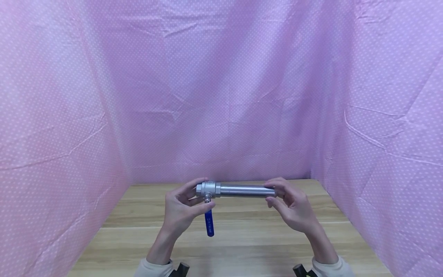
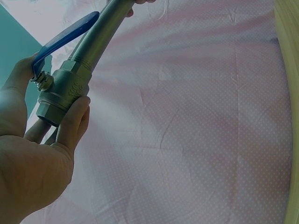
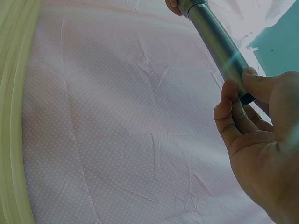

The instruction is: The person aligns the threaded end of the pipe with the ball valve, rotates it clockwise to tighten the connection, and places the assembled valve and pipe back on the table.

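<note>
A silver ball valve [image 1: 209,189] with a blue lever handle [image 1: 209,223] is joined to a straight metal pipe [image 1: 245,190]. My left hand [image 1: 181,206] grips the valve body at its hex end, the thumb by the base of the lever. In the left wrist view, raised lettering shows on the valve body [image 2: 70,88], and the lever [image 2: 67,39] slants back along the pipe. My right hand [image 1: 292,206] pinches the pipe's far end between thumb and fingers. The right wrist view shows that pipe end [image 3: 238,81] between the fingertips. The assembly lies nearly level between both hands.
Beneath the hands is a wooden table [image 1: 242,246] with light grain. Pink dotted cloth [image 1: 221,96] hangs behind it and along both sides. Dark camera mounts [image 1: 181,269] sit at the wrists near pale sleeves [image 1: 154,268].
</note>
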Demonstrator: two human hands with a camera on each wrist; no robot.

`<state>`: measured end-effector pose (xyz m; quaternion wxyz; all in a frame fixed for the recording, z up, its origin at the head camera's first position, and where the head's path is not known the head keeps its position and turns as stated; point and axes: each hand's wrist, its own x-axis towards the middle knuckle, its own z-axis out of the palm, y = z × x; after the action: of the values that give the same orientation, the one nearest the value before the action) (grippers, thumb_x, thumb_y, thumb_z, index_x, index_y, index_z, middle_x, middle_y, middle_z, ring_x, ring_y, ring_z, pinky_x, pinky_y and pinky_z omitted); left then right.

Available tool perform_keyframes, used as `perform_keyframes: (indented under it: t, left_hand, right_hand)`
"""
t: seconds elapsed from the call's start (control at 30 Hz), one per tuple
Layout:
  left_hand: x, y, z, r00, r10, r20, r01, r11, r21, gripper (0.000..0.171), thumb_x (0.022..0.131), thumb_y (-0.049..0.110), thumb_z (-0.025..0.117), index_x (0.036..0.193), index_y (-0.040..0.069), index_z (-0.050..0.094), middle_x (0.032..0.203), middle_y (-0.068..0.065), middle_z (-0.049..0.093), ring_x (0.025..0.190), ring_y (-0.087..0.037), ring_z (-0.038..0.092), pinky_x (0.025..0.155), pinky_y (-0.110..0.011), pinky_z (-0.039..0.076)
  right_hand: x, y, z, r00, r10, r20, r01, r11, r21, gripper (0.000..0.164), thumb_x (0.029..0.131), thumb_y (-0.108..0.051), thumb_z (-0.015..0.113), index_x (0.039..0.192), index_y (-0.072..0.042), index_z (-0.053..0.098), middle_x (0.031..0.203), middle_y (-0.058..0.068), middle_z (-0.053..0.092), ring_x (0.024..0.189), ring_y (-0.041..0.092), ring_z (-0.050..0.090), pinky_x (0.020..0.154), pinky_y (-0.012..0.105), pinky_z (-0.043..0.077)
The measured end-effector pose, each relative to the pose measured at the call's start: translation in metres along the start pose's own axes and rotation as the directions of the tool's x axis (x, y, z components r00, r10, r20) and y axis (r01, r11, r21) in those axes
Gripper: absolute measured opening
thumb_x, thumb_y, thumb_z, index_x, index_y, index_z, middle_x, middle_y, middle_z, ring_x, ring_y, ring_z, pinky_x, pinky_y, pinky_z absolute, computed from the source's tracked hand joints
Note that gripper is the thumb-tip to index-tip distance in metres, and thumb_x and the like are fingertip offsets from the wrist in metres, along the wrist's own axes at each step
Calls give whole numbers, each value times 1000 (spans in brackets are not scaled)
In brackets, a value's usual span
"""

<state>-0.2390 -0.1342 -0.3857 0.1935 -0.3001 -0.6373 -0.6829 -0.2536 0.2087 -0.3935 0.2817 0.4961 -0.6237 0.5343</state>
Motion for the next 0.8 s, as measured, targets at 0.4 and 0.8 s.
perform_keyframes:
  t: [0.4,0.8]
  left_hand:
    - [0,1,0,1000,-20,-1,20,1000,-16,67,77,-20,90,140,-15,68,122,4,86,110,-13,85,97,-38,74]
    - [0,1,1,1000,-19,-4,19,1000,-12,67,78,-20,90,140,-19,65,122,3,86,109,-13,85,97,-37,74]
  right_hand:
    - [-3,0,-2,999,49,-7,-50,994,-100,49,89,34,64,133,13,67,85,10,70,74,15,67,54,25,57]
    - [-2,2,-1,1000,30,4,-31,999,25,54,83,38,68,134,20,62,129,9,71,90,10,75,71,20,68]
